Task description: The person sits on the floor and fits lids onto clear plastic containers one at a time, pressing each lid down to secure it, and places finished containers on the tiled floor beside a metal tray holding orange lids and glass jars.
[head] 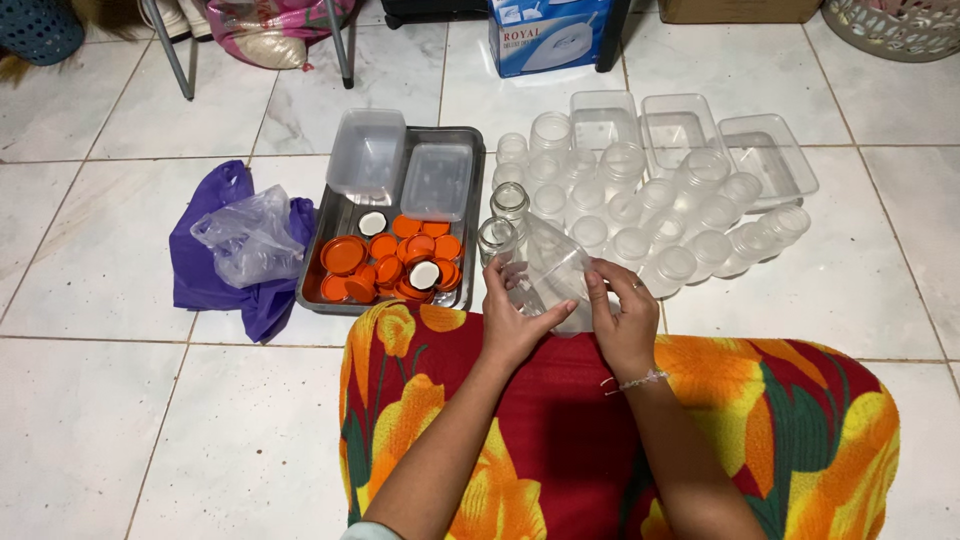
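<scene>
A purple bag [215,270] lies at the left, beside a metal tray [325,235] of orange lids [400,262]. Over the flowered lap, the left hand [512,318] and right hand [622,322] both grip a clear plastic jar [555,272], lidless and tilted. Empty jars [650,215] crowd the tiled floor behind.

Both hands grip clear jar [553,272]; left hand [515,318], right hand [624,325]; orange lids [395,262] nr.
</scene>
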